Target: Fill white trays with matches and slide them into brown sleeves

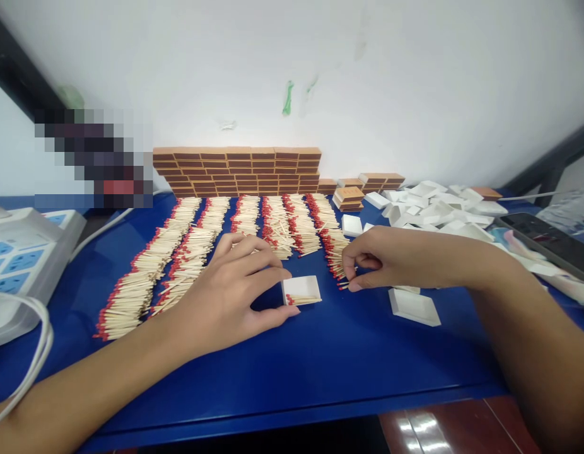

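Note:
My left hand point(245, 287) grips the left end of a small white matchbox tray point(302, 287) between thumb and forefinger on the blue table. A few red-tipped matches lie along the tray's near side, their plain ends reaching past its right edge. To the right, my right hand point(374, 258) is closed in a pinch on matches point(343, 285) at the near end of the rightmost row of matches point(327, 227). Its other fingers are curled in. Another white tray point(415, 307) rests on the table just below that hand.
Several rows of matches point(145, 271) stretch across the table. Behind them stands a wall of stacked brown matchboxes point(239, 171). White trays point(434, 205) are heaped at the right, near a dark phone point(552, 243). A power strip point(27, 265) with white cables sits at the left.

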A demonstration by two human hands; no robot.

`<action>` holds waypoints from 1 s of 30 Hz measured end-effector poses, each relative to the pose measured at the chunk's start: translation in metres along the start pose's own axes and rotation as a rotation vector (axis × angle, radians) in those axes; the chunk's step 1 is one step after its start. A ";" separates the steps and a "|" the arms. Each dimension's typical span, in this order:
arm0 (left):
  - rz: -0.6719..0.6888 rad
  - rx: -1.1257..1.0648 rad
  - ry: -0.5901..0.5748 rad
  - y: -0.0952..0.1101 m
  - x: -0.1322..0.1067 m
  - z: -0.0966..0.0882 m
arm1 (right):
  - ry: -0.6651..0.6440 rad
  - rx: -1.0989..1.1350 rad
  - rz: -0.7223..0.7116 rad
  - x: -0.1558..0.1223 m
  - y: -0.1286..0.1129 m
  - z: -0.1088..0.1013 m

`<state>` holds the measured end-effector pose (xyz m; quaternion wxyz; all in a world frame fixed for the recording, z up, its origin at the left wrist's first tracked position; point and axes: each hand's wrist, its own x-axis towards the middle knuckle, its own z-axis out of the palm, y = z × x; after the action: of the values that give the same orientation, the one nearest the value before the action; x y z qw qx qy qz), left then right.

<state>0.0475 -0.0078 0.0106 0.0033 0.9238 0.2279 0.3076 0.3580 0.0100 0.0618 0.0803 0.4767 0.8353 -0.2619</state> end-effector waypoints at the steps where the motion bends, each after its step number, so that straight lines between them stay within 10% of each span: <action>1: 0.001 0.002 0.001 0.000 0.000 0.000 | 0.007 -0.004 -0.005 0.000 0.000 0.000; 16: 0.016 -0.004 0.024 0.003 0.000 -0.002 | 0.048 -0.008 -0.025 -0.003 -0.005 0.000; 21: 0.006 0.010 0.007 0.003 0.000 0.000 | 0.246 0.095 -0.116 -0.006 -0.018 -0.001; 30: -0.023 -0.028 -0.009 0.004 0.000 0.002 | 0.312 0.112 -0.247 0.014 -0.048 0.030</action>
<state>0.0500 -0.0114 0.0098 0.0207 0.9224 0.2343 0.3065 0.3067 -0.0150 0.0484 -0.1093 0.4090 0.8740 -0.2387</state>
